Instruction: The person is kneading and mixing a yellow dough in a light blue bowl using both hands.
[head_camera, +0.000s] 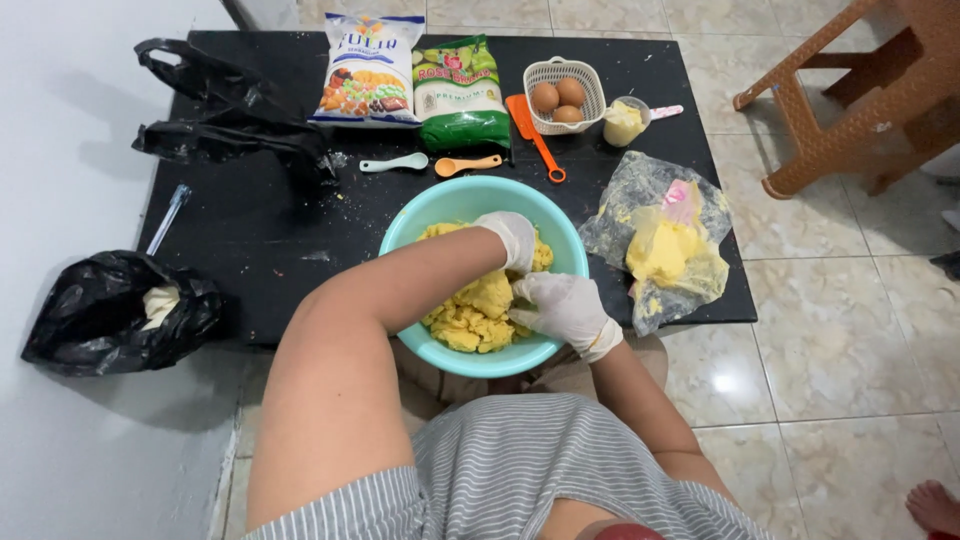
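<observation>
Two gloved hands (540, 280) in crumbly yellow dough (480, 315)

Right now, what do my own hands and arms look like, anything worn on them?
Both hands wear thin white disposable gloves, left hand and right hand, cuffs ending at the wrists. The forearms are bare. Short grey-and-white striped sleeves cover the upper arms.

Bright, even indoor light, soft shadows, tile glare, sharp focus.

My only view comes from the head camera, looking steeply down and forward over the lap, close above the bowl (480, 200), with the black desk (250, 240) and tiled floor (830, 330) beyond.
</observation>
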